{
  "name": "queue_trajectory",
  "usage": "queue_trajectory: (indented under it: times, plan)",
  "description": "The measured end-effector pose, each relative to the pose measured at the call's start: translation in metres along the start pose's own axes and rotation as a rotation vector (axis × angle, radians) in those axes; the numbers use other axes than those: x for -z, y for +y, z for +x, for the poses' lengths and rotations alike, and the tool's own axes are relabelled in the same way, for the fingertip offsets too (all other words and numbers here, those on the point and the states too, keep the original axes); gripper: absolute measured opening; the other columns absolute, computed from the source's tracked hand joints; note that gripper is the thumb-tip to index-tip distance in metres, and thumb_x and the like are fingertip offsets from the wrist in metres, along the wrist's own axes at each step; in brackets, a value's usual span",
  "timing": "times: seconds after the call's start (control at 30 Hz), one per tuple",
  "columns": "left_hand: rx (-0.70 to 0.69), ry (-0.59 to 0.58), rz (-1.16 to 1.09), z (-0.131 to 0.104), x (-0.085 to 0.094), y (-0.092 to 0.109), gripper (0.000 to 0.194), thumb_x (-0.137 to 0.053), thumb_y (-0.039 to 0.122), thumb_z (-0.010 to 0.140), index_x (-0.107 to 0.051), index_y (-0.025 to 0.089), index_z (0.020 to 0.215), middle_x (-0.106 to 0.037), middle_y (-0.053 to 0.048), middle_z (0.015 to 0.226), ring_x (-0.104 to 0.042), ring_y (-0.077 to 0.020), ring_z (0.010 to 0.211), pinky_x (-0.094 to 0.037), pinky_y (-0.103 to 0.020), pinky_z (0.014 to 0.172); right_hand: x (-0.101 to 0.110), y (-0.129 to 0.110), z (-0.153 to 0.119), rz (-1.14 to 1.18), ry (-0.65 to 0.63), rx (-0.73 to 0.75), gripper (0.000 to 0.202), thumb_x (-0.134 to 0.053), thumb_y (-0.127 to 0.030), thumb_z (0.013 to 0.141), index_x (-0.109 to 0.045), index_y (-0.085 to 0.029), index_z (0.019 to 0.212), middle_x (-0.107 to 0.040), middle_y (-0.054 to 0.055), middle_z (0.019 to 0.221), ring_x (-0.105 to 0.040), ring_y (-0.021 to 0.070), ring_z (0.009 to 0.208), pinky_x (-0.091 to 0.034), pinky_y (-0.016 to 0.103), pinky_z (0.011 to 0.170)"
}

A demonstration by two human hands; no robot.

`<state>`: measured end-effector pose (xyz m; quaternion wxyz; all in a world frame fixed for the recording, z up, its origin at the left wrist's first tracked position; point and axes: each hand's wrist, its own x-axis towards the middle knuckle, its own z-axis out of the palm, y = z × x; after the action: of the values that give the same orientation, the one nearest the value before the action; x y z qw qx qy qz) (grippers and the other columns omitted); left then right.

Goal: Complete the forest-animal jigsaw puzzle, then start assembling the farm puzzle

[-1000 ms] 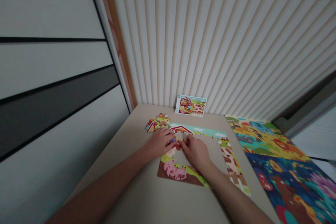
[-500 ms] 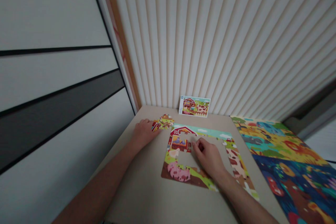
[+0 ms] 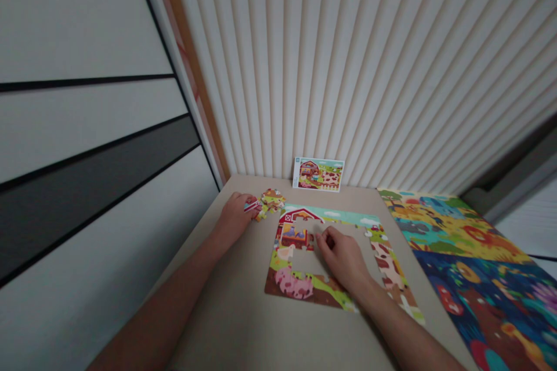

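At the left of the table, my left hand (image 3: 235, 215) has its fingers closed on a puzzle piece (image 3: 252, 206) with red and white stripes. Beside it lies a pile of loose puzzle pieces (image 3: 272, 199), partly overlapping. A partly assembled farm puzzle (image 3: 293, 284) shows a red barn, a pink pig and a spotted cow around an open middle. Over that middle rests my right hand (image 3: 343, 255), fingers curled into a loose fist near the barn section, with nothing visible in them.
A small picture card (image 3: 319, 174) of the farm scene leans upright at the table's back edge against a pleated curtain (image 3: 278, 69). Two colourful animal pictures (image 3: 448, 226) lie along the right side. White panels with dark strips (image 3: 96, 151) stand at the left.
My left hand has drawn slightly back from the pile, and a striped piece now shows raised at its fingertips. The right hand stays over the puzzle's middle. The view has shifted slightly.
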<state>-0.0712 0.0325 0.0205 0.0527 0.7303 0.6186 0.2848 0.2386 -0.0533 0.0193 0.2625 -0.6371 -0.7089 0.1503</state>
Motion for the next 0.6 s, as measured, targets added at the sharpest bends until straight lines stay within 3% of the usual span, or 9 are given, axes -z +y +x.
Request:
queue_trajectory:
  times: [0.33, 0.5, 0.6]
  plan:
    - [-0.097, 0.173, 0.068, -0.001, 0.001, 0.011, 0.019, -0.057, 0.033, 0.093, -0.069, 0.019, 0.094, -0.067, -0.007, 0.097, -0.06, -0.024, 0.097, -0.046, -0.037, 0.091, -0.001, 0.0, -0.002, 0.006, 0.002, 0.018, 0.034, -0.046, -0.044, 0.099, -0.06, -0.022, 0.077, -0.068, 0.002, 0.068, -0.062, 0.0167, 0.062, -0.034, 0.025, 0.06]
    - [-0.108, 0.248, 0.007, -0.004, 0.002, 0.021, 0.019, -0.053, 0.033, 0.094, -0.067, 0.02, 0.091, -0.065, -0.007, 0.097, -0.061, -0.0233, 0.096, -0.047, -0.037, 0.092, -0.001, -0.001, -0.002, 0.009, -0.013, 0.014, 0.033, -0.047, -0.044, 0.098, -0.06, -0.022, 0.078, -0.068, 0.002, 0.068, -0.062, 0.0167, 0.062, -0.034, 0.025, 0.06]
    - [-0.062, 0.253, -0.107, -0.004, 0.002, 0.024, 0.02, -0.055, 0.036, 0.093, -0.066, 0.02, 0.089, -0.066, -0.006, 0.091, -0.063, -0.0218, 0.088, -0.049, -0.035, 0.084, -0.002, 0.0, -0.002, 0.017, -0.01, 0.019, 0.033, -0.047, -0.044, 0.098, -0.059, -0.023, 0.077, -0.067, 0.001, 0.067, -0.061, 0.0166, 0.061, -0.033, 0.025, 0.06]
